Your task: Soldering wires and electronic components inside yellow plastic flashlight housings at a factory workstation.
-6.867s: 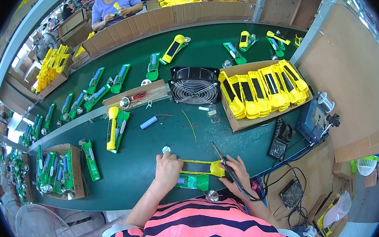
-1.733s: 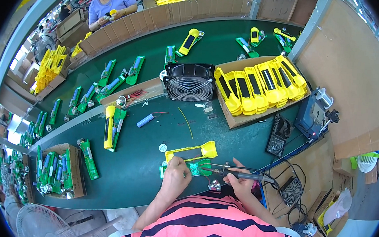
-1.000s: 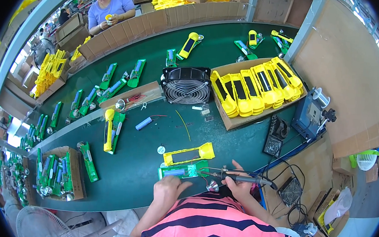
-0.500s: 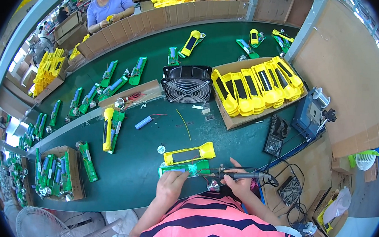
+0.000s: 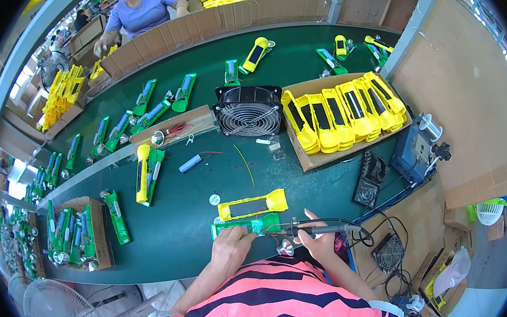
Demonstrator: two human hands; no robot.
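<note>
My right hand [image 5: 316,242] grips a soldering iron [image 5: 332,228], its tip pointing left at the circuit board in a green flashlight casing [image 5: 271,219]. Curled over that casing's left part are the fingers of my left hand [image 5: 231,249], which hide what lies under them. A small lamp reflector [image 5: 286,248] rests beside the casing, near my right hand. Just beyond the casing lies a yellow casing half [image 5: 225,211] with a dark solar panel. The iron's exact contact point is too small to make out.
A black fan [image 5: 247,119] stands mid-bench, left of a carton of yellow casings [image 5: 307,161]. To the right are an iron stand [image 5: 369,182] and a blue soldering station [image 5: 411,156]. A blue battery [image 5: 190,163] lies left of a yellow wire [image 5: 244,165]. A person [image 5: 143,10] works beyond the cardboard wall.
My left hand has shifted slightly right along the green casing. My right hand and the soldering iron have barely moved. The person across has reached an arm out to the side.
</note>
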